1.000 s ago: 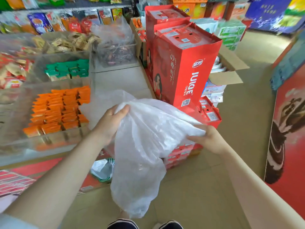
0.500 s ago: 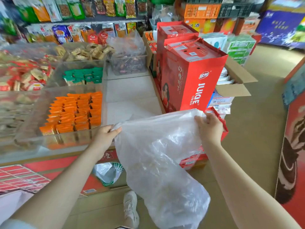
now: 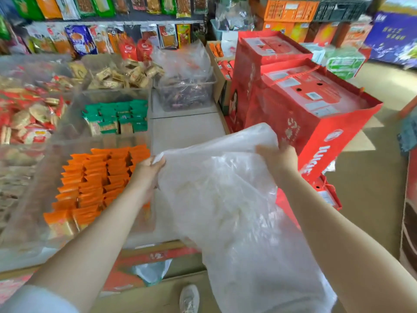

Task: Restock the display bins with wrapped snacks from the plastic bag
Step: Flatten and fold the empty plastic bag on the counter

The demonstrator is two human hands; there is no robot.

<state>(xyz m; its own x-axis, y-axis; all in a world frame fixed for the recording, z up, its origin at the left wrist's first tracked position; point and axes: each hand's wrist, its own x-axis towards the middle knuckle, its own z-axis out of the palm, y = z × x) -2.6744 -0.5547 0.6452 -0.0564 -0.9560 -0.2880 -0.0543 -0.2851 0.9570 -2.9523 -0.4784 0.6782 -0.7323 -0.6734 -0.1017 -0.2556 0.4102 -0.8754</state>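
gripping plastic bag (image 3: 237,211) rim: left hand (image 3: 147,171), right hand (image 3: 278,158) (fingers curled); bag hangs between.

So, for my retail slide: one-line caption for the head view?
Both hands, left hand and right hand, hold a translucent plastic bag open beside bins of orange wrapped snacks.

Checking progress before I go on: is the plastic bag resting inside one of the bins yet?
No, both hands, left hand and right hand, hold the plastic bag up in front of the bins.
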